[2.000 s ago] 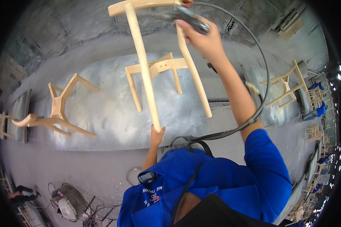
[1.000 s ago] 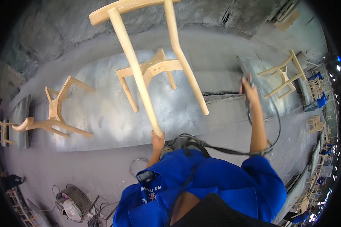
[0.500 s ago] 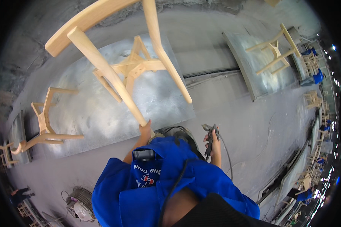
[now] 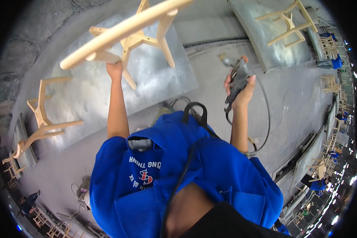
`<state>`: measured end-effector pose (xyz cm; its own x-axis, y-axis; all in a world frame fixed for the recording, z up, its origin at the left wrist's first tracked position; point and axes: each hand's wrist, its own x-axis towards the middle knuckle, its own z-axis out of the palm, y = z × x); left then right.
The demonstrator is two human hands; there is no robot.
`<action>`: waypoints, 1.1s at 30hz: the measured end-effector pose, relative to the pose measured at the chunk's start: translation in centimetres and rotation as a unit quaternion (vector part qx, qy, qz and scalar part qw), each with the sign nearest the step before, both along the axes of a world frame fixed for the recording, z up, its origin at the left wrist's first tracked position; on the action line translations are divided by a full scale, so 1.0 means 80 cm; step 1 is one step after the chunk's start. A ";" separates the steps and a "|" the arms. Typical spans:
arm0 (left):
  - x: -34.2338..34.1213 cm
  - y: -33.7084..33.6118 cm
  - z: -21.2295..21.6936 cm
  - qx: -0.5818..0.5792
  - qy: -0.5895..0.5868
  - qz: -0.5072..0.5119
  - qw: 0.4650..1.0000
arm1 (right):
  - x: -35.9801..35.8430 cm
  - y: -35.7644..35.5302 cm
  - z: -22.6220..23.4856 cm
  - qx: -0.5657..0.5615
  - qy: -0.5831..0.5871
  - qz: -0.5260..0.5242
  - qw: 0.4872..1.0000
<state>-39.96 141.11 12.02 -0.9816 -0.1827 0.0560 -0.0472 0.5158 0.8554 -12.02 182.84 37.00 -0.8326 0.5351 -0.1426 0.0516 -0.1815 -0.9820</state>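
A pale wooden chair frame [image 4: 125,32], seatless with a long curved rail, stands tilted over a grey metal-topped table [image 4: 162,85]. My left hand [image 4: 115,70] reaches forward and is closed round one of its posts, just under the rail. Off to the right, over the floor, my right hand [image 4: 244,95] grips a dark spray gun [image 4: 238,77]. A thin hose [image 4: 269,115] runs from the gun back toward my right forearm. The gun's front end is blurred by motion.
Another chair frame [image 4: 41,115] lies on the table's left part. A second metal table [image 4: 265,51] at the far right bears a chair frame [image 4: 291,29]. Machinery [image 4: 83,194] sits on the floor at lower left. More chairs and people line the right rim.
My left hand has moved up the post toward the rail, and the chair frame has tipped and turned. My right hand has lifted the spray gun forward and slightly right.
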 end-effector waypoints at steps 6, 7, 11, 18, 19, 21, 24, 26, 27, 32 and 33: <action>0.173 0.080 -0.069 -0.055 -0.178 -0.056 0.981 | 0.039 0.014 0.032 -0.229 0.174 0.066 0.955; 0.217 0.110 -0.084 -0.014 -0.198 -0.187 0.962 | 0.039 0.017 0.019 -0.247 0.130 0.068 0.958; 0.384 0.181 -0.116 0.034 -0.207 -0.483 0.850 | 0.013 0.015 -0.090 -0.318 -0.002 0.043 0.947; 0.499 0.063 -0.068 -0.078 -0.110 -0.361 0.923 | 0.046 0.035 -0.296 -0.356 -0.120 -0.057 0.925; 0.512 0.050 -0.055 -0.073 -0.154 -0.329 0.929 | 0.055 0.037 -0.316 -0.357 -0.132 -0.072 0.922; 0.534 0.029 -0.018 -0.052 -0.261 -0.261 0.928 | 0.072 0.038 -0.347 -0.343 -0.164 -0.107 0.919; 0.545 0.017 0.033 -0.103 -0.337 -0.216 0.911 | 0.091 0.032 -0.372 -0.332 -0.212 -0.153 0.906; 0.533 0.017 0.060 -0.137 -0.299 -0.183 0.926 | 0.094 0.025 -0.373 -0.325 -0.223 -0.117 0.911; 0.525 0.021 0.072 -0.154 -0.291 -0.164 0.930 | 0.095 0.020 -0.368 -0.313 -0.242 -0.113 0.911; 0.468 0.037 0.114 -0.126 -0.272 -0.166 0.939 | 0.105 -0.029 -0.302 -0.395 -0.106 -0.049 0.911; 0.460 0.034 0.120 -0.119 -0.252 -0.172 0.945 | 0.107 -0.043 -0.286 -0.418 -0.044 -0.020 0.907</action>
<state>-3.19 143.82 21.64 -0.8938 0.1105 -0.4346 -0.2122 0.7496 0.6269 -3.46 179.43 14.11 -0.7806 0.2395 -0.5773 0.0995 -0.8643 -0.4930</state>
